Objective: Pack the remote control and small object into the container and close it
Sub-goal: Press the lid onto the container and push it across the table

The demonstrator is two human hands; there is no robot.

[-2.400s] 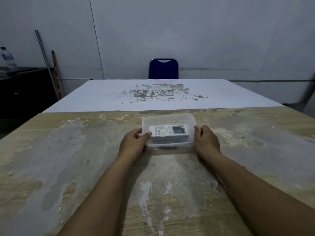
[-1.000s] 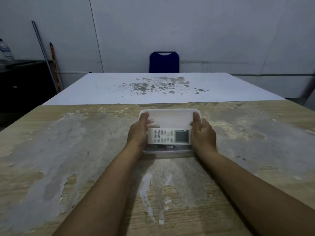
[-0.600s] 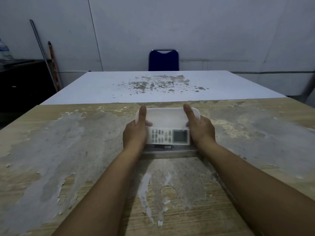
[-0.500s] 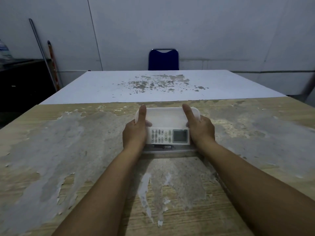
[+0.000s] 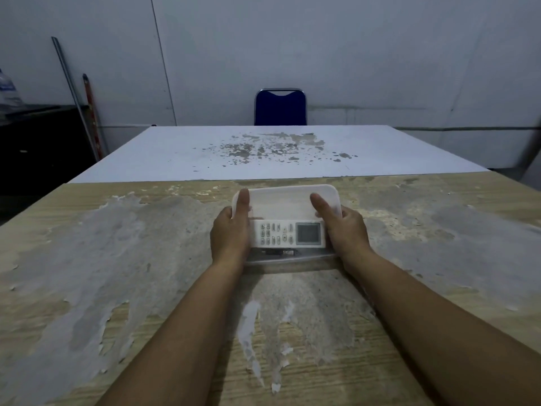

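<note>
A white remote control (image 5: 288,233) with a grey screen lies lengthwise in a shallow clear plastic container (image 5: 292,260) on the worn wooden table. A small dark object (image 5: 276,252) shows just in front of the remote, inside the container. The translucent white lid (image 5: 282,202) stands tilted up behind the remote, its near edge raised. My left hand (image 5: 229,232) grips the lid's left end, thumb pressed on its face. My right hand (image 5: 347,230) grips the right end the same way.
The wooden table (image 5: 117,273) has peeling grey patches. A white table (image 5: 263,153) adjoins it at the far side, with a blue chair (image 5: 280,108) behind. Poles (image 5: 79,95) lean on the wall by a dark cabinet at the left.
The lid lay flat over the container 2.4 s ago; its near edge has been lifted and it now stands tilted, thumbs on its face. In the last half second hardly anything moved.
</note>
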